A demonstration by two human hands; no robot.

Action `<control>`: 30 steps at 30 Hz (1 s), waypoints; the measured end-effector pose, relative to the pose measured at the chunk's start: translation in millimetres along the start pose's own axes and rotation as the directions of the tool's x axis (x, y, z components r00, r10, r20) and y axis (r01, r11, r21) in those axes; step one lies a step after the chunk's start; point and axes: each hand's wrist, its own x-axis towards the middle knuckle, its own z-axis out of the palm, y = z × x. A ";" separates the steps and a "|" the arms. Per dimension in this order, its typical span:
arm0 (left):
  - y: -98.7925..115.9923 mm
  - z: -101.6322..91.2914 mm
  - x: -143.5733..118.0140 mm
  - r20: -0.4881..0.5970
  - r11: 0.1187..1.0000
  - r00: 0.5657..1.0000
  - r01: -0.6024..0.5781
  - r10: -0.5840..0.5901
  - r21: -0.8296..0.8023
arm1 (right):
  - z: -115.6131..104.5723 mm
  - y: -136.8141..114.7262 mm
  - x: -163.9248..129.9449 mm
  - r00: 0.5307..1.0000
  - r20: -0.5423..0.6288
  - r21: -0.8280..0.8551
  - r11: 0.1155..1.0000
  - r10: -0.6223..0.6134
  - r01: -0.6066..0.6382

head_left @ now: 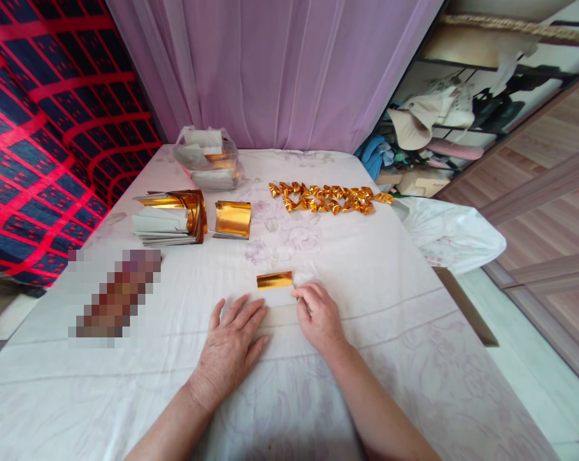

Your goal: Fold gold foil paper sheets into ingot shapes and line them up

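A small sheet of gold foil paper (pixel 275 280), partly folded, lies on the white cloth in front of me. My left hand (pixel 232 346) rests flat with fingers spread, pressing down the pale lower part of the sheet. My right hand (pixel 318 314) pinches the sheet's right edge with curled fingers. A row of several finished folded gold pieces (pixel 330 198) lies farther back, right of centre.
Stacks of gold-and-white sheets (pixel 171 218) and a smaller curled stack (pixel 232 219) sit at the back left. A clear plastic bag of paper (pixel 207 160) stands behind them. The table (pixel 390 333) ends at right; a purple curtain hangs behind.
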 end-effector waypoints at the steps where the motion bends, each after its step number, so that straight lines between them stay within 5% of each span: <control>1: 0.0 0.2 0.0 -0.002 1.000 1.000 0.001 -0.001 -0.005 | 0.3 -3.4 0.2 1.000 -0.004 0.002 1.000 -0.011 0.011; 10: 0.1 1.9 -0.5 -0.012 0.999 1.000 0.008 -0.009 -0.038 | 16.6 -22.3 -0.4 0.998 0.054 -0.104 0.994 0.024 -0.018; 30: -2.1 1.0 -0.8 0.020 0.999 1.000 -0.001 0.001 -0.043 | 18.4 -20.2 -0.7 0.998 0.071 -0.159 0.987 -0.002 0.013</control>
